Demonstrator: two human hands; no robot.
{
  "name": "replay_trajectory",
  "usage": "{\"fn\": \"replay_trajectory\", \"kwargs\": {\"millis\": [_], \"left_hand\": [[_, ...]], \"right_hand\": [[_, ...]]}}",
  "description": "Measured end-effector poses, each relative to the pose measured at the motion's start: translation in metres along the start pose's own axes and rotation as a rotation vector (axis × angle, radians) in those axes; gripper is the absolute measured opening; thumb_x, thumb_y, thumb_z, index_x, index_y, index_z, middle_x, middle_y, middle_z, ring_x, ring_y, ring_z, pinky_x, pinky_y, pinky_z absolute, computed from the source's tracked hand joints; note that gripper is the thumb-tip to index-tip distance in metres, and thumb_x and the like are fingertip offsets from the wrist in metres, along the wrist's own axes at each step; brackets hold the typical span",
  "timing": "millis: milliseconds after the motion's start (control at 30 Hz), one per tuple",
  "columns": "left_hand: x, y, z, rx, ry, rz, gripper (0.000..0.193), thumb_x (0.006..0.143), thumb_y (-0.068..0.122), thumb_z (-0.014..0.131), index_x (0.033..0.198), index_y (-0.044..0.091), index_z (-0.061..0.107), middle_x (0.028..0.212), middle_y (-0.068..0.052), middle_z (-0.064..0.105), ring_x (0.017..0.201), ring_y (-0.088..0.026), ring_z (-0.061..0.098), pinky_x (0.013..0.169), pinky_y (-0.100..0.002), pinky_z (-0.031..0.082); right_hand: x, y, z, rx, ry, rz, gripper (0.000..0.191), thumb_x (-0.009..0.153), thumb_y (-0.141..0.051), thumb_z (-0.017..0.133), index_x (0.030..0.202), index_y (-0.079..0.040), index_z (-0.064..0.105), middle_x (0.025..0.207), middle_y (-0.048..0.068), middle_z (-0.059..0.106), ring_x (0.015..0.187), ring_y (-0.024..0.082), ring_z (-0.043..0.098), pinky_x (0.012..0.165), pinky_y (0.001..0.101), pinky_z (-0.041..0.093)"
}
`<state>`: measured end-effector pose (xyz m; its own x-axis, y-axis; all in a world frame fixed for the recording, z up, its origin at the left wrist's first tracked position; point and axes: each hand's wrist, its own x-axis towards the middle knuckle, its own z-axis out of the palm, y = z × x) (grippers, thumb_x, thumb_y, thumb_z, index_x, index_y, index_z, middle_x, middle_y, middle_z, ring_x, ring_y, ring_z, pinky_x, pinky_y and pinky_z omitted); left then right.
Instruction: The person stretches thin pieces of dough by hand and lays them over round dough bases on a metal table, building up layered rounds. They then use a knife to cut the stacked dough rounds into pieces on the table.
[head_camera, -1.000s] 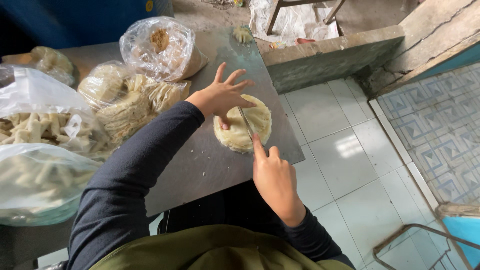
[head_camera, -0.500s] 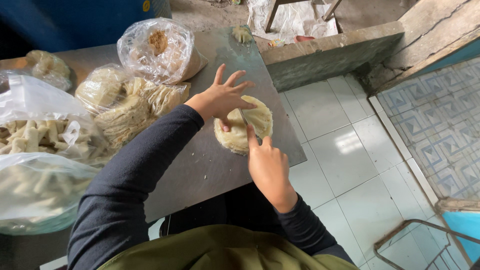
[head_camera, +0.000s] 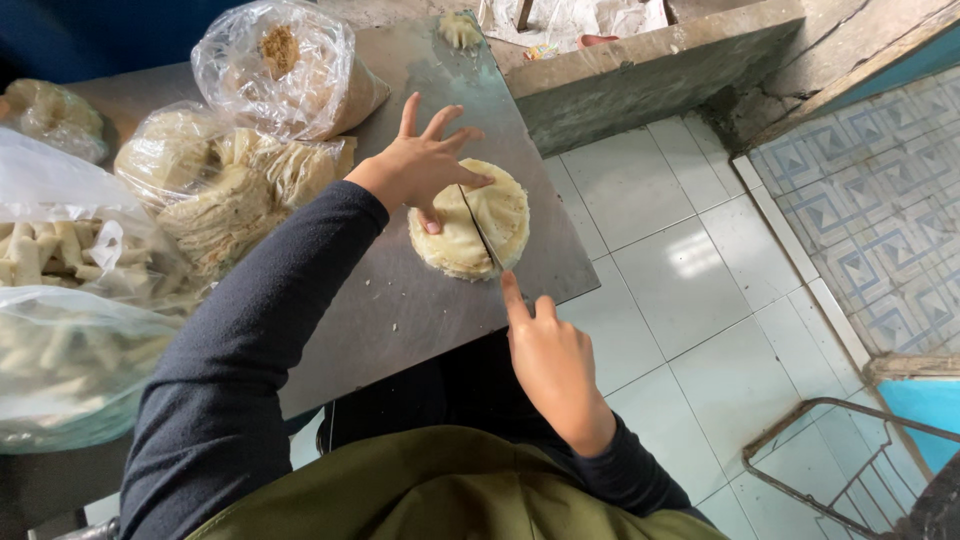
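cutting underway on a round stack of thin pale flatbreads (head_camera: 470, 228), which sits near the front right corner of the grey metal table (head_camera: 400, 310). left hand (head_camera: 425, 165) lies flat on the stack's left half, fingers spread apart, pinning it. right hand (head_camera: 550, 360) is closed around a knife (head_camera: 482, 230), forefinger stretched along its back; the handle is hidden in the grip. blade lies across the stack's middle, a straight slit showing along it. judged: first cut partly or nearly through, no pieces separated yet. clear bags of similar flatbreads (head_camera: 230, 190) and of pale cut strips (head_camera: 60, 250) sit to the left.
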<state>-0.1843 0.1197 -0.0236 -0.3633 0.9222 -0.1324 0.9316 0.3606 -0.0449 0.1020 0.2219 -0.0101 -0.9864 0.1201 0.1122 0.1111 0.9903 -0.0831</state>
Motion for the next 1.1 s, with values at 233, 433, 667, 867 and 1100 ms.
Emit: {"fn": "replay_trajectory", "kwargs": {"millis": [233,433,667,867,1100], "left_hand": [[0.000,-0.003,0.002,0.006,0.048,0.005,0.113,0.033,0.055,0.097,0.138,0.055,0.055,0.164,-0.005,0.030,0.154,-0.040,0.004,0.110,-0.082,-0.002],[-0.002,0.001,-0.008,0.009,0.040,0.006,0.113,0.034,0.052,0.099,0.138,0.055,0.056,0.164,-0.005,0.031,0.155,-0.038,0.005,0.110,-0.082,-0.003],[-0.001,0.011,-0.035,-0.097,-0.108,-0.022,0.117,0.039,0.046,0.101,0.144,0.049,0.050,0.160,-0.001,0.034,0.152,-0.033,0.016,0.112,-0.078,0.007],[-0.004,-0.002,-0.045,-0.544,-0.085,-0.010,0.101,0.059,0.030,0.092,0.149,0.034,0.046,0.145,-0.006,0.049,0.141,-0.033,0.035,0.108,-0.057,0.036],[-0.018,0.027,-0.025,-0.342,0.587,-0.362,0.037,0.077,0.036,0.088,0.105,0.020,0.070,0.107,-0.008,0.066,0.105,-0.031,0.065,0.084,-0.048,0.048]], "right_hand": [[-0.055,0.008,-0.014,-0.037,-0.073,0.044,0.063,0.087,-0.014,0.065,0.148,-0.017,0.050,0.080,0.013,0.061,0.048,0.032,0.064,0.045,0.0436,0.054],[-0.087,0.012,-0.033,-0.053,-0.150,0.092,0.067,0.087,-0.018,0.065,0.152,-0.021,0.051,0.083,0.011,0.061,0.047,0.031,0.063,0.044,0.0427,0.053],[-0.094,0.035,-0.097,0.090,-0.060,0.186,0.052,0.090,-0.026,0.064,0.141,-0.034,0.063,0.073,0.007,0.062,0.055,0.030,0.064,0.051,0.0430,0.052],[-0.031,0.059,-0.091,0.365,0.345,0.094,0.041,0.100,-0.018,0.060,0.141,-0.022,0.061,0.091,0.009,0.068,0.075,0.032,0.068,0.064,0.0413,0.053],[0.178,0.078,-0.017,0.277,0.331,-0.308,0.052,0.097,-0.017,0.068,0.147,-0.014,0.053,0.107,0.015,0.063,0.105,0.037,0.062,0.089,0.0466,0.050]]}}
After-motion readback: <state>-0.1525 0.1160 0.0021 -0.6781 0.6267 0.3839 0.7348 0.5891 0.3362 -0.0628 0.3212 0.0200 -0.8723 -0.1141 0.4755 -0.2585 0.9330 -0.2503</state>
